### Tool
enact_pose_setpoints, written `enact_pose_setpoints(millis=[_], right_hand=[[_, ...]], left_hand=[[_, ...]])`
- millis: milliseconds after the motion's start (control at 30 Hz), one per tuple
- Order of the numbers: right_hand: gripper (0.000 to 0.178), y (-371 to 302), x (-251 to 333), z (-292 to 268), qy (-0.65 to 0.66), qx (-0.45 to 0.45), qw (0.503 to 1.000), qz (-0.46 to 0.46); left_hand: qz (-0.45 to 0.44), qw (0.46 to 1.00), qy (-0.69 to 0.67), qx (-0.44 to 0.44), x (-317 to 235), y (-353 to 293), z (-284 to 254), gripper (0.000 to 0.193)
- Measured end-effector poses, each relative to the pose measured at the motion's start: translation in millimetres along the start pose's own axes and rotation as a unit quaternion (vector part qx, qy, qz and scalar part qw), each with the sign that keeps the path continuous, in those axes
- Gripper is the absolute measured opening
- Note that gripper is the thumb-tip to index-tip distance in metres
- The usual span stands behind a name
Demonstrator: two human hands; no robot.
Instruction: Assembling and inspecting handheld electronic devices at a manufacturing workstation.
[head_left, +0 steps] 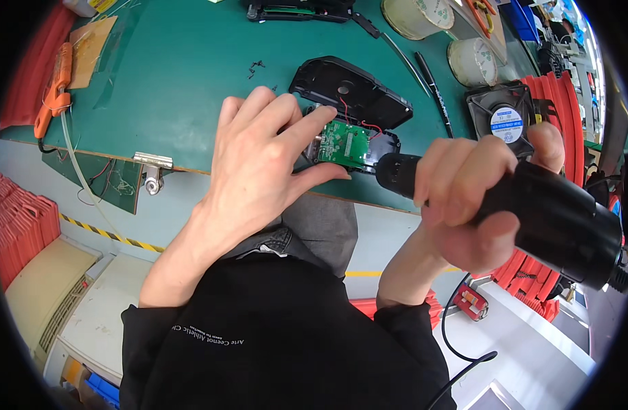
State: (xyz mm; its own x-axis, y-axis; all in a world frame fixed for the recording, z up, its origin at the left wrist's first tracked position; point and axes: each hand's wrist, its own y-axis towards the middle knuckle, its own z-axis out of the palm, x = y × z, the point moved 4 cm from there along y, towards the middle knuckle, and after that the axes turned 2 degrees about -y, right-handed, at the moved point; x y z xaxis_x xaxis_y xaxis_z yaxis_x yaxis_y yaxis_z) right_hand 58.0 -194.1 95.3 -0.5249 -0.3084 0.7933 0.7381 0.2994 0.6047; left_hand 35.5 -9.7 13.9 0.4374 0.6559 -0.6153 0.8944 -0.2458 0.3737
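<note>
A green circuit board (346,141) sits in a black housing half near the table's front edge. My left hand (256,147) steadies it, index finger at its upper left and thumb along its near edge. The other fingers are bent and partly hide the left end. Wrapped in my right hand (471,184) is a thick black electric screwdriver (560,222), lying slanted with its nose pointing left. Its tip meets the near right corner of the board. Thin red wires (372,128) run from the board toward a black plastic cover (348,89) lying just beyond.
Loose dark screws (256,67) lie on the green table mat (163,75). An orange glue gun (56,96) is at the left, near a metal clamp (152,167). Toward the right are a black marker (433,92), tape rolls (472,61) and a square fan (501,116).
</note>
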Motion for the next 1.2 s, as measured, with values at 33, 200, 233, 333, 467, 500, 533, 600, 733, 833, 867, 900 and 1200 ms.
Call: enact_pose_setpoints(millis=[33, 200, 233, 333, 467, 500, 533, 600, 733, 833, 867, 900, 1200], right_hand=[[0.057, 1.6, 3.0, -4.6, 0.025, 0.020, 0.999, -0.001], [0.036, 23.0, 41.0, -45.5, 0.055, -0.062, 0.997, -0.010], [0.033, 27.8, 39.6, -58.2, -0.008, -0.125, 0.992, -0.029], [0.031, 48.8, 12.7, -89.0, -0.137, -0.216, 0.966, -0.050], [0.027, 61.8, -29.8, -126.7, -0.251, -0.282, 0.923, -0.076], [0.027, 57.5, -39.8, -128.8, -0.247, -0.283, 0.923, -0.079], [0.029, 56.0, -47.5, -128.2, -0.248, -0.267, 0.929, -0.060], [0.037, 53.0, -47.8, -121.7, -0.288, -0.252, 0.924, 0.009], [0.036, 22.1, -14.6, -72.4, -0.452, -0.261, 0.853, -0.034], [0.023, 3.6, -25.9, -46.7, -0.497, -0.004, 0.865, 0.078], [0.019, 1.7, -32.7, -37.0, -0.521, 0.052, 0.842, 0.126], [0.019, -1.8, -35.6, -35.5, -0.522, 0.048, 0.842, 0.126], [0.014, -36.4, -39.0, -32.1, -0.330, -0.007, 0.910, 0.249]], left_hand=[[0.001, 1.000, 0.000, 0.001, 0.3, 0.9, -0.1, 0.066], [0.004, 1.000, 0.002, 0.004, -0.4, 3.0, -1.6, 0.062], [0.009, 1.000, 0.002, 0.002, -1.7, 3.6, -1.6, 0.062], [0.002, 1.000, 0.013, 0.006, -0.3, 1.9, -1.6, 0.062], [0.006, 1.000, 0.017, 0.014, -4.9, 4.6, -0.3, 0.063], [0.007, 1.000, 0.022, 0.013, -4.1, 3.2, -0.3, 0.063], [0.008, 1.000, 0.021, 0.014, -4.5, 3.0, -0.5, 0.063], [0.004, 1.000, 0.017, 0.016, -4.3, 2.8, -0.9, 0.064], [0.002, 0.999, 0.018, 0.026, -4.7, 4.0, -0.2, 0.064], [-0.003, 0.999, 0.029, 0.028, -4.3, 3.7, -2.1, 0.064], [-0.003, 0.999, 0.033, 0.028, -5.3, 4.7, -2.3, 0.064], [0.000, 0.999, 0.033, 0.030, -6.4, 5.2, -2.1, 0.064], [-0.026, 0.998, 0.037, 0.033, -17.4, 6.7, -6.1, 0.057]])
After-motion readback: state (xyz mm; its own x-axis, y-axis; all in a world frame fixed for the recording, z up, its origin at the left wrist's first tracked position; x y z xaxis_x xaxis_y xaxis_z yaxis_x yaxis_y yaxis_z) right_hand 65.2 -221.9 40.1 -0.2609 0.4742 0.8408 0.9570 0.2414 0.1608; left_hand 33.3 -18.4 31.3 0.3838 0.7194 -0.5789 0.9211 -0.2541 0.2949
